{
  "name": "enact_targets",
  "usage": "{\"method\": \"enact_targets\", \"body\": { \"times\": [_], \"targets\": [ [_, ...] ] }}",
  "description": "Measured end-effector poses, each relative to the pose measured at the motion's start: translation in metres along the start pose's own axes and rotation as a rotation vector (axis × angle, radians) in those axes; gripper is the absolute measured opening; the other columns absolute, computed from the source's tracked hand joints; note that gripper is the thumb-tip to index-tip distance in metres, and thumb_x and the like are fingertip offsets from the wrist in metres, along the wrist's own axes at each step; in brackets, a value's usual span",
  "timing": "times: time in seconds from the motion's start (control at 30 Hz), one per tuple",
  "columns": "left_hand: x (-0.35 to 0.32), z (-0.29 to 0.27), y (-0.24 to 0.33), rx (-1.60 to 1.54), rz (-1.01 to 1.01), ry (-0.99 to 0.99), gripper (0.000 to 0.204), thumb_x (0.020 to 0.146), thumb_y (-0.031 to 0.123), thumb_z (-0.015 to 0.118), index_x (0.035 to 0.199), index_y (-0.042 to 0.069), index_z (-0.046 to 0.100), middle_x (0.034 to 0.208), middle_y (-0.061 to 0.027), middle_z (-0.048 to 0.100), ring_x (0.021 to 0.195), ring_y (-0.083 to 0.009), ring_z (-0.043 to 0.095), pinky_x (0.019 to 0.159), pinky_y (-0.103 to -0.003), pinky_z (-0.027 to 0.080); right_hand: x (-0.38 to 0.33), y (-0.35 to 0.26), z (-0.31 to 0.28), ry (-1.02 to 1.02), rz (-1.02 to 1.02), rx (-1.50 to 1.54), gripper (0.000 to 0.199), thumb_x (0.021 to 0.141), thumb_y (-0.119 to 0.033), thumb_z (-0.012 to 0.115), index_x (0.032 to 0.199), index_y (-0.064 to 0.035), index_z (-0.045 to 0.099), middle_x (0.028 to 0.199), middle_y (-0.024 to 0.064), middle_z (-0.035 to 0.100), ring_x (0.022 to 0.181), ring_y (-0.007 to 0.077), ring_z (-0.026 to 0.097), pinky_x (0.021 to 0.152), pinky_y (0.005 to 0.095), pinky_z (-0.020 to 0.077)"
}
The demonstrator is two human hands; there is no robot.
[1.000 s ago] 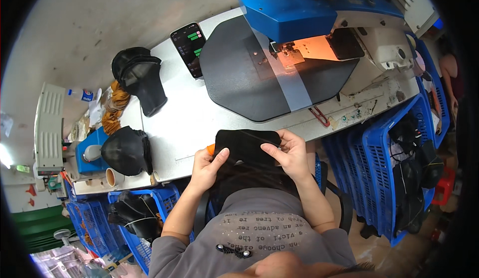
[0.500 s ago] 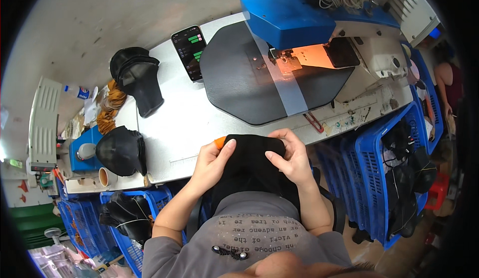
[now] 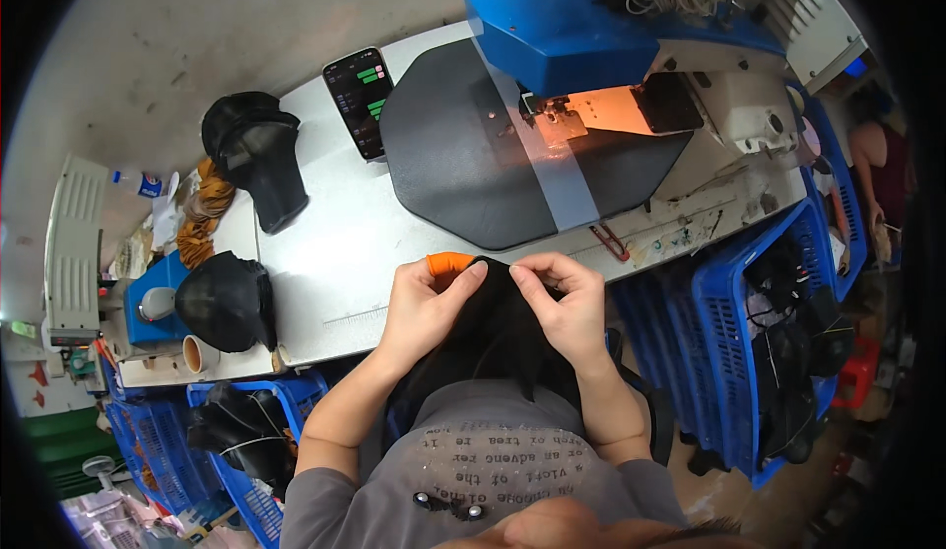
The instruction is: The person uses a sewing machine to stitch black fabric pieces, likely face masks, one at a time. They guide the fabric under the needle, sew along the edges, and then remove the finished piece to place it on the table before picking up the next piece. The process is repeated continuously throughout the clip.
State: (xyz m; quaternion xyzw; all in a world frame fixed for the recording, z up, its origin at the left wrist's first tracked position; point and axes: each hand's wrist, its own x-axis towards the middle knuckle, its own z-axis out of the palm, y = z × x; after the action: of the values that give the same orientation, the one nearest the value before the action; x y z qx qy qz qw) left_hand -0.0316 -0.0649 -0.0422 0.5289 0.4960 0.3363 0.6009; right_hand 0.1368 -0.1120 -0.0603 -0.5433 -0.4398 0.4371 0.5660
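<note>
A soft black fabric piece hangs between my hands in front of the table's near edge, its lower part merging with the dark clothing on my lap. My left hand pinches its upper left corner between thumb and index finger. An orange finger cover wraps that index finger. With thumb and fingertips together, my right hand grips the upper edge a short way to the right. Beyond the hands, a sewing machine with a blue head stands over a dark grey padded board, its needle area lit orange.
On the white table lie a phone, a stack of black shaped pieces and another black stack. A cardboard tube stands at the left edge. Blue crates with black bundles flank me. A person is far right.
My right hand has moved left, closer to my left hand, and now pinches the fabric's upper edge. The fabric, earlier spread wide, is bunched narrower. The view has shifted slightly.
</note>
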Motion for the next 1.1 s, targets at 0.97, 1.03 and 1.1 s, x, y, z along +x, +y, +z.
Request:
{"method": "enact_targets", "body": {
  "times": [0.97, 1.03, 1.1],
  "targets": [
    [-0.099, -0.264, -0.065, 1.121, -0.009, 0.518, 0.063, 0.086, 0.044, 0.069, 0.136, 0.008, 0.055, 0.153, -0.0189, 0.038, 0.145, -0.0377, 0.027, 0.117, -0.046, 0.023, 0.054, -0.009, -0.013, 0.142, -0.843, -0.687, 0.019, 0.075, 0.004, 0.071, 0.093, -0.0031, 0.072, 0.099, 0.0068, 0.071, 0.097, 0.0271, 0.064, 0.09, 0.0373, 0.0447],
    [-0.086, -0.258, -0.063, 1.196, 0.111, 0.619, 0.056, 0.086, 0.036, 0.071, 0.132, 0.009, 0.058, 0.146, -0.017, 0.047, 0.139, -0.0371, 0.037, 0.114, -0.045, 0.029, 0.054, -0.006, -0.014, 0.151, -0.832, -0.672, 0.018, 0.075, 0.004, 0.071, 0.093, -0.0032, 0.072, 0.099, 0.007, 0.071, 0.097, 0.0272, 0.064, 0.09, 0.0372, 0.0447],
    [-0.054, -0.247, -0.048, 1.195, 0.221, 0.69, 0.051, 0.086, 0.03, 0.07, 0.131, 0.009, 0.058, 0.143, -0.0142, 0.051, 0.136, -0.0345, 0.043, 0.112, -0.043, 0.034, 0.053, -0.007, -0.014, 0.158, -0.835, -0.685, 0.018, 0.076, 0.003, 0.071, 0.092, -0.004, 0.072, 0.1, 0.0068, 0.071, 0.097, 0.027, 0.064, 0.09, 0.0372, 0.0445]
  ]
}}
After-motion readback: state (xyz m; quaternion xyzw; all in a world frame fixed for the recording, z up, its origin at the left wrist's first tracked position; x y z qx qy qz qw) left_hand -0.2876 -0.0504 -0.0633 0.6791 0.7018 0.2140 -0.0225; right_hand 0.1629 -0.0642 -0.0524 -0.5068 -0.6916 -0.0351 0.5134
